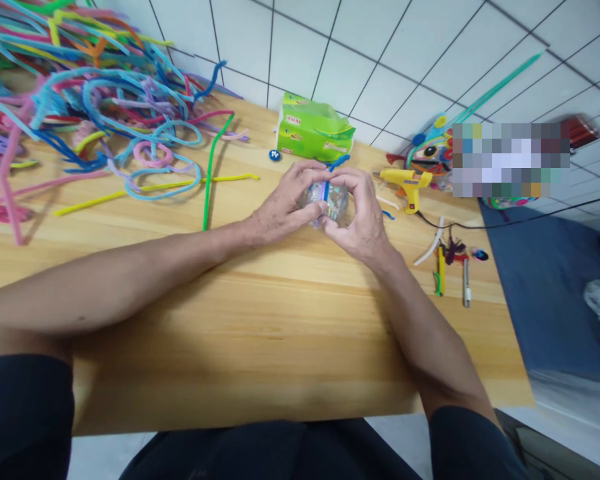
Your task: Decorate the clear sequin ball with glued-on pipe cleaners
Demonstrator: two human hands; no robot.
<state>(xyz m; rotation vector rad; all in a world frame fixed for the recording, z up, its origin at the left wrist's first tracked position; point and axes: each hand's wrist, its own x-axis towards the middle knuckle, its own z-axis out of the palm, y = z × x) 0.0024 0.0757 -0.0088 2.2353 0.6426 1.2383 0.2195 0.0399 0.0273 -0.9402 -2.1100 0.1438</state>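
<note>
Between my two hands, over the middle of the wooden table point(260, 300), is a clear, shiny, rounded plastic object point(337, 201); its exact kind I cannot make out. A blue pipe cleaner point(326, 190) runs across it, with one end sticking up past the far side. My left hand point(296, 200) curls around its left side, thumb on the front. From the right, my right hand point(361, 210) grips it with thumb and fingers. Behind the hands stand a green tissue pack point(313, 130) and a small blue button-like disc point(275, 155).
A tangled heap of pipe cleaners point(115, 100) covers the back left. Green point(214, 167) and yellow pipe cleaners lie nearer. At right are a yellow glue gun point(407, 183) with a black cord, a glue stick point(431, 243) and a utility knife point(467, 283). A tiled wall borders the back.
</note>
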